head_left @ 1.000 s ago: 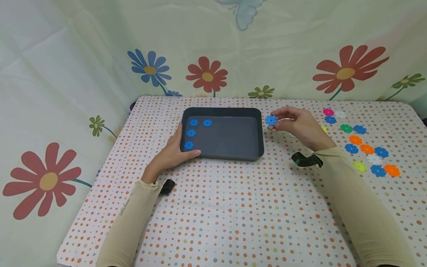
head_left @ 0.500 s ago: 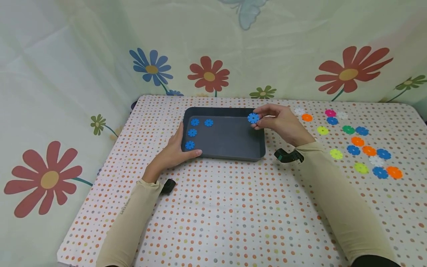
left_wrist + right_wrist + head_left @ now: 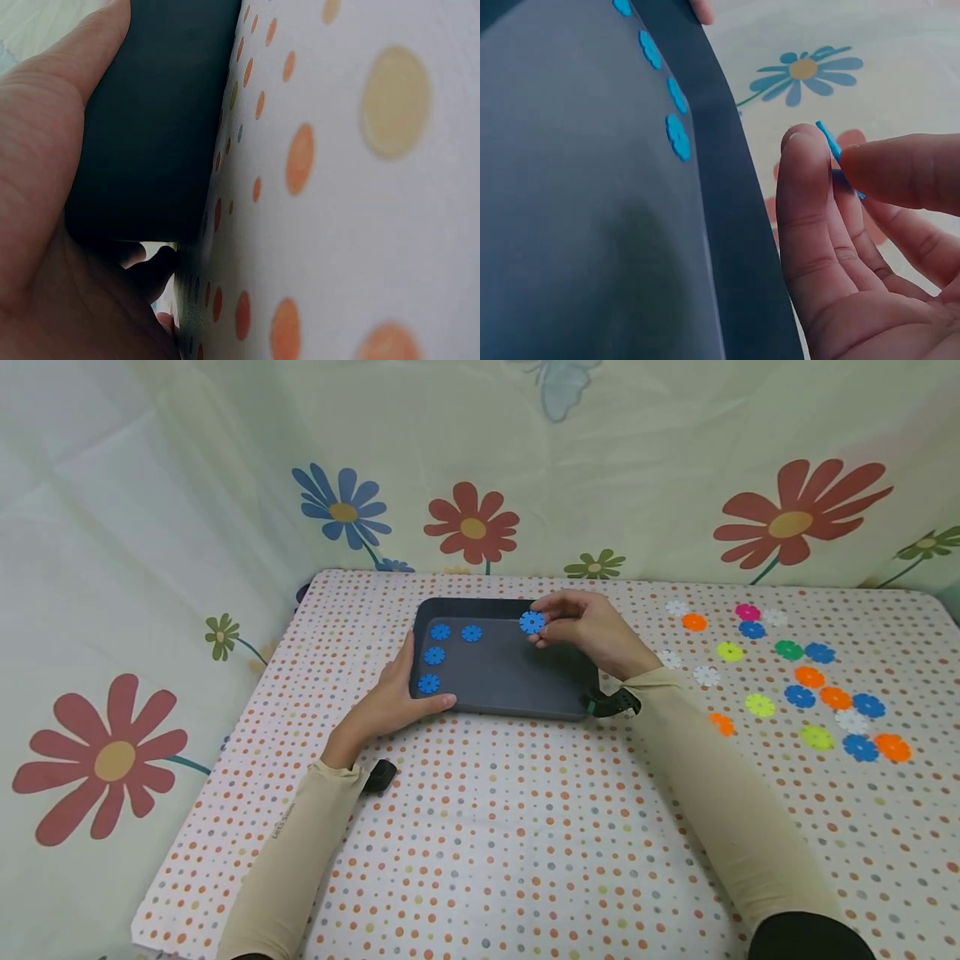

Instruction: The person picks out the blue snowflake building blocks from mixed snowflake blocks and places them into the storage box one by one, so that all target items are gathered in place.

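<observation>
The left hand (image 3: pixel 386 693) grips the near left corner of a dark grey tray (image 3: pixel 517 706), its thumb on the near rim and its fingers along the left side. In the left wrist view the hand (image 3: pixel 45 172) lies against the tray's dark outer wall (image 3: pixel 157 127). Above the back part of the tray, the right hand (image 3: pixel 588 631) pinches a blue flower-shaped disc (image 3: pixel 532 622) between thumb and fingertips. The right wrist view has that disc (image 3: pixel 829 140) edge-on. Several blue discs lie inside the tray, three down its left side and one (image 3: pixel 471 633) beside the rearmost.
Loose discs in orange (image 3: pixel 836 697), blue (image 3: pixel 868 706), yellow (image 3: pixel 817 737), green (image 3: pixel 788 650), pink (image 3: pixel 747 612) and white (image 3: pixel 707 676) are scattered on the dotted table at the right. A flowered curtain (image 3: pixel 645 460) hangs behind the table.
The right hand has moved left with the blue disc, from beyond the tray's right side to above its back part. The left hand has stayed at the tray's corner.
</observation>
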`<state>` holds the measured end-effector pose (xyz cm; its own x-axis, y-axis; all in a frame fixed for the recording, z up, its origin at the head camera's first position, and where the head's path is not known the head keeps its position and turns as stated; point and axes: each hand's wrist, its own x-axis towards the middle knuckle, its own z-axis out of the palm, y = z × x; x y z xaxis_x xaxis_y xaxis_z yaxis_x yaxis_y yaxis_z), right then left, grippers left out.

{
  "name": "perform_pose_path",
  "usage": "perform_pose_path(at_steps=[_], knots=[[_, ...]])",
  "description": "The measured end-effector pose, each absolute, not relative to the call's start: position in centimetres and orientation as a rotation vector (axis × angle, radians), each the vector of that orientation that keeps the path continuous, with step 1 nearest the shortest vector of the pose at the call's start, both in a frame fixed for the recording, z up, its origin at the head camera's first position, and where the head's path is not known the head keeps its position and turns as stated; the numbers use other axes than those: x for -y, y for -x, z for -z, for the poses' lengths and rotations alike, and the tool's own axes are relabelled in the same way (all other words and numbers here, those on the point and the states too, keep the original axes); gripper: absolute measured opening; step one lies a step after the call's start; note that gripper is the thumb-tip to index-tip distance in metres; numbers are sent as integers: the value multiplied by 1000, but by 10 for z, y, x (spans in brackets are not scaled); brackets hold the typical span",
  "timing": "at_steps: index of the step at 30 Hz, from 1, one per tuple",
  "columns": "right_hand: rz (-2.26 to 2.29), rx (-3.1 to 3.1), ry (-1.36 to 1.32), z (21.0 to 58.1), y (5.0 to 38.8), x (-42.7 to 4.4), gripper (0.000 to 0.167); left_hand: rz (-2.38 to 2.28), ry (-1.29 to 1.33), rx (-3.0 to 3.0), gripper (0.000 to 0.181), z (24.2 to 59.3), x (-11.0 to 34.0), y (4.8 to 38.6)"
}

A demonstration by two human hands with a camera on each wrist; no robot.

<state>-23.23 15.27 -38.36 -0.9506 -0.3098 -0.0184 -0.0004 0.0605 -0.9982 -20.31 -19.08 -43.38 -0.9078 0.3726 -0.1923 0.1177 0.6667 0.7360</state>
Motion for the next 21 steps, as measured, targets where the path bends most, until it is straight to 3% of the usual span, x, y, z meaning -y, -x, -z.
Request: perform_pose_path(at_steps=[21], knots=[[1793,-2213,376,393,256,-100,34,-1098,-378,-2548,134,433,191,204]])
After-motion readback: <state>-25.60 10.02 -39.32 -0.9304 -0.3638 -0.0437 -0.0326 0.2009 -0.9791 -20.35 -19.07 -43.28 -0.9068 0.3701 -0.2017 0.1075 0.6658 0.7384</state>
